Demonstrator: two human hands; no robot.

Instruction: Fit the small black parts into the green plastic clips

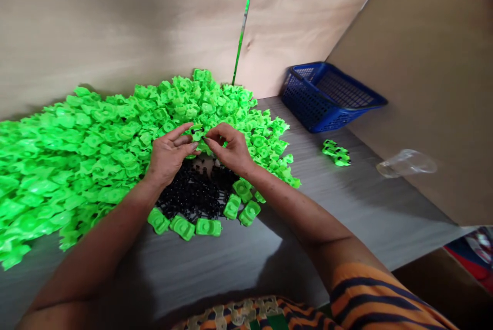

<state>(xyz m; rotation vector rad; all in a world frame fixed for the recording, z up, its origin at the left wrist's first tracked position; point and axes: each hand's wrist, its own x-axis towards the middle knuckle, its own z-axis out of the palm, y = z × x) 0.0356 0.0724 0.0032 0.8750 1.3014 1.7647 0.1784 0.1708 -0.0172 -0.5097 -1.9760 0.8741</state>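
Note:
Between my hands is a small green plastic toy car body (pixel 197 134) with a black axle across it. My left hand (pixel 169 153) is closed round its left side. From the right, my right hand (pixel 230 146) pinches at the car with thumb and forefinger on a small black part, probably a wheel axle, mostly hidden by the fingers. Under both hands lies a heap of black wheel axles (pixel 196 191). Behind and to the left spreads a large pile of green car bodies (pixel 115 140). Several loose car bodies (pixel 208 227) lie along the near edge of the black heap.
A blue plastic basket (pixel 331 114) stands at the back right by the wooden wall. In front of it sit a few green cars with black wheels (pixel 336 153). Further right, a clear plastic cup (pixel 408 163) lies on its side. A thin green stick (pixel 242 37) leans against the back wall.

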